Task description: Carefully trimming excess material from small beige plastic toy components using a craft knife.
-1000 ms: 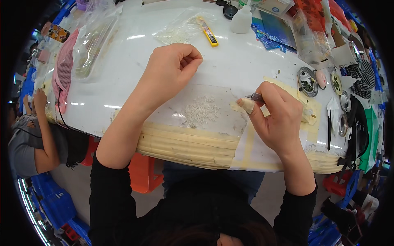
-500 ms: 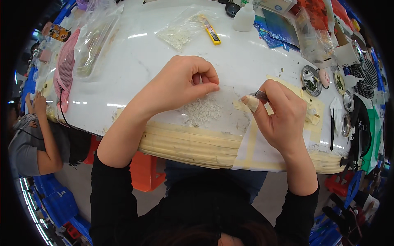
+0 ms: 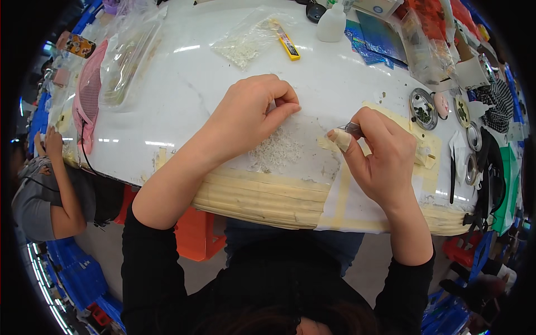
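Room for Moving on a White Desk (image 3: pixel 184 72)

Along the desk's front runs masking tape (image 3: pixel 262 195), perhaps to make the edge softer for my arms. A clear plastic bag (image 3: pixel 243 47) lies farther away, probably to leave the near part for working. My left hand (image 3: pixel 251 111) has its grip closed at the fingertips; I cannot tell if something tiny is between them. My right hand (image 3: pixel 385 156) pinches a small metal tool (image 3: pixel 354 129); tan finger tape (image 3: pixel 341 142) wraps its thumb, I think for protection. The white fragments (image 3: pixel 277 151) lie near the taped edge, just beside my left hand; between both hands there is a gap for moving.
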Motion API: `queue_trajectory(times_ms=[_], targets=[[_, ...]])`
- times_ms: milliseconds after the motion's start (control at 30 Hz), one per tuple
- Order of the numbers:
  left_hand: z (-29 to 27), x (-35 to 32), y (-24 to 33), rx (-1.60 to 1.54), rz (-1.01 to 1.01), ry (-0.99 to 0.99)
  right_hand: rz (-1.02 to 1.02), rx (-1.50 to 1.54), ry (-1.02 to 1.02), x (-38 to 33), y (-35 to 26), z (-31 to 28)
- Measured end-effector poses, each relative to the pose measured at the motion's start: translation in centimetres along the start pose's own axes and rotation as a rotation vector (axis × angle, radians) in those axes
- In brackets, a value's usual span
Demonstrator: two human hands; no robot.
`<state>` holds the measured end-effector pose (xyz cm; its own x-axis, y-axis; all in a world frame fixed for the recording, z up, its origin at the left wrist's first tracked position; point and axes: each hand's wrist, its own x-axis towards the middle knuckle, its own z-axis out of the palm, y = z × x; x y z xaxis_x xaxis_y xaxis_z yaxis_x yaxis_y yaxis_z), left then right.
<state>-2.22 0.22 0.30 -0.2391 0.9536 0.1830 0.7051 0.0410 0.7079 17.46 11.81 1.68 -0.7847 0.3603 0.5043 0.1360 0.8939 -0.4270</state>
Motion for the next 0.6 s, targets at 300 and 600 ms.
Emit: queue_trajectory(times_ms=[300,600], targets=[[0.1,-0.1,-0.5,-0.022,0.052,-0.066,-0.010,-0.039,-0.011,-0.1,0.3,0.0],[-0.4,0.0,1.2,-0.835,-0.260,-0.190,0.034,0.055,0.001,0.0,-0.2,-0.2]])
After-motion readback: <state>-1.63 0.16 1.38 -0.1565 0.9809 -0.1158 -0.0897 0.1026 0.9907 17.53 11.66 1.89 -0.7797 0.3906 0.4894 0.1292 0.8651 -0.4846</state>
